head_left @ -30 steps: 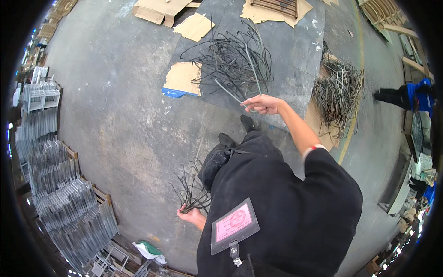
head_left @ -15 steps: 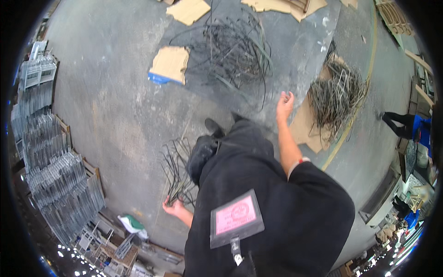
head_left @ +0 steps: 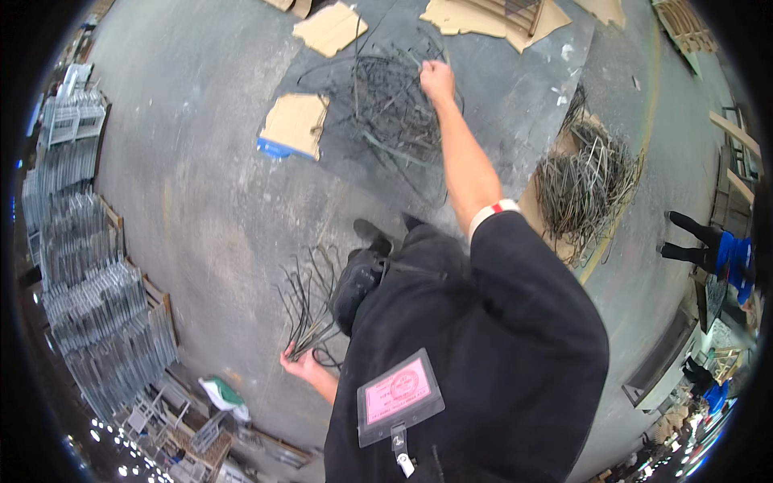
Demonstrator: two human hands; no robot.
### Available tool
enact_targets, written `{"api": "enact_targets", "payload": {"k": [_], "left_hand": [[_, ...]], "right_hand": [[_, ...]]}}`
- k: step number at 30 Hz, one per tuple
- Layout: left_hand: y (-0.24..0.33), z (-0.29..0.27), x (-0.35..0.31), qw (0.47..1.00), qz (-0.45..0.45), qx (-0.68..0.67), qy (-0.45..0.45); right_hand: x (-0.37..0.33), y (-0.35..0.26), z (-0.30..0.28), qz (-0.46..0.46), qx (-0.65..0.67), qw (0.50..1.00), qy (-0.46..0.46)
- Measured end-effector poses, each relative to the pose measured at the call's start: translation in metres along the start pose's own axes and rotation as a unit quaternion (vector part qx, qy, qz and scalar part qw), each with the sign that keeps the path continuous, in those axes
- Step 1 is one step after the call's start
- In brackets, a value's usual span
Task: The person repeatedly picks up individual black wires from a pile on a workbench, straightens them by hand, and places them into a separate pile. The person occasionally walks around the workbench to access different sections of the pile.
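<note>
My left hand [head_left: 299, 365] is closed round the gathered ends of a bundle of dark bent wires [head_left: 304, 302], which fan out above the floor beside my knee, several with hooked tips. My right arm stretches forward, and my right hand [head_left: 437, 80], fingers curled into a pinch, is at the right side of a loose tangled heap of dark wires [head_left: 390, 92]. A wire strand seems to run into its fingertips, though they partly hide it.
A thicker wire heap [head_left: 584, 173] lies to the right on cardboard. Cardboard pieces [head_left: 294, 121] lie around the loose heap. Stacked metal frames [head_left: 105, 314] line the left side. Another person in blue [head_left: 729, 258] is at the far right, beyond a yellow floor line [head_left: 600, 258].
My right hand has moved forward and left, from beside the loose heap onto it, and its fingers have closed. My left hand still holds its bundle, almost in place.
</note>
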State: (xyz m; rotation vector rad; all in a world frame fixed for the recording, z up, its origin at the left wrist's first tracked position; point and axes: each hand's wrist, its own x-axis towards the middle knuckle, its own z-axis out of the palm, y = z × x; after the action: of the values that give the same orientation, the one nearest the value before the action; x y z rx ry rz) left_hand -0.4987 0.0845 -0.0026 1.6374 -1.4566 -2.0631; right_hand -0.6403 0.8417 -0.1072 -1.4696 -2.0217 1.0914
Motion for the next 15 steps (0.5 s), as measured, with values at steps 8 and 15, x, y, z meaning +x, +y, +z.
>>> {"api": "enact_targets", "payload": {"k": [8, 15], "left_hand": [[-0.023, -0.022, -0.036, 0.993, -0.01, -0.108, 0.047], [-0.009, 0.005, -0.042, 0.988, -0.054, -0.142, 0.026]], "right_hand": [[-0.205, -0.048, -0.12, -0.077, 0.095, 0.969, -0.213], [-0.133, -0.127, -0.069, -0.231, -0.059, 0.882, -0.407]]}}
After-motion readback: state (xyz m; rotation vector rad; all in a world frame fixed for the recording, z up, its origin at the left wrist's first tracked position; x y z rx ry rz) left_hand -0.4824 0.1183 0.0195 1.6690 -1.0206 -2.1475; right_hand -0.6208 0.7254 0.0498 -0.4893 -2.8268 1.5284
